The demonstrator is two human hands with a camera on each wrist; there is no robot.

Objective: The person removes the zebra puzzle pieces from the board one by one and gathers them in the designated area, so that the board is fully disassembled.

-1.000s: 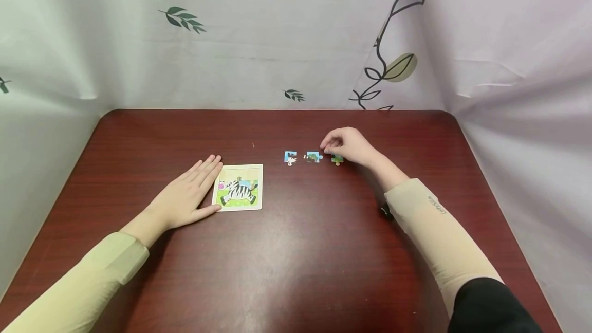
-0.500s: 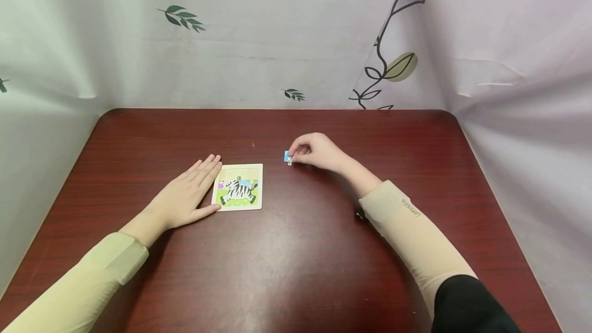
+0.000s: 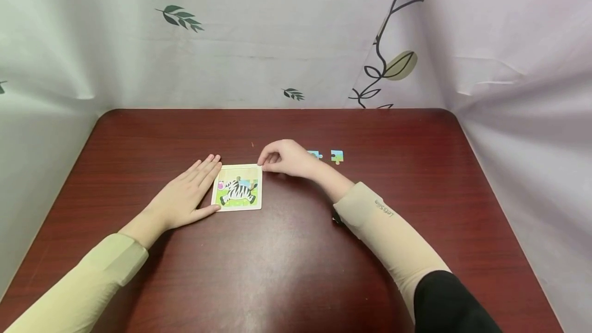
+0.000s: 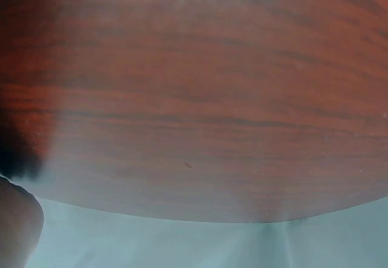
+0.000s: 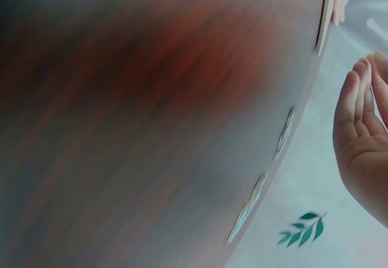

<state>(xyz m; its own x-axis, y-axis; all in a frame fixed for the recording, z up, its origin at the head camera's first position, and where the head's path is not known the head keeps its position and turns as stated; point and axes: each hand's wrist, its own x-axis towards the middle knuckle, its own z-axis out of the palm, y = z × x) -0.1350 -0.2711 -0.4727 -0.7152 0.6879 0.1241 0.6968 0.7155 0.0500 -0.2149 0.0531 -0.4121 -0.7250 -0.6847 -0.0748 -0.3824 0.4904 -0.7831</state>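
Observation:
A small zebra jigsaw puzzle (image 3: 238, 191) in a pale frame lies on the table, its top strip bare cream tray. My left hand (image 3: 185, 199) rests flat with fingers spread, fingertips and thumb along the frame's left edge. My right hand (image 3: 289, 158), fingers loosely curved, has its fingertips right at the frame's upper right corner; nothing shows between them. To its right lie a blue-and-green puzzle piece (image 3: 315, 153), partly covered by the wrist, and another piece (image 3: 337, 156). The zebra-head piece's spot is hidden behind my right hand. Two pieces appear edge-on in the right wrist view.
The dark red wooden table (image 3: 287, 271) has rounded far corners. White curtains (image 3: 259, 35) with leaf prints rise behind it and along both sides. Only bare table, curtain and a bit of a finger (image 4: 18, 225) show in the left wrist view.
My right hand has moved left from beside the rightmost piece, over the other pieces, to the frame's upper right corner. My left hand and the framed puzzle have stayed put.

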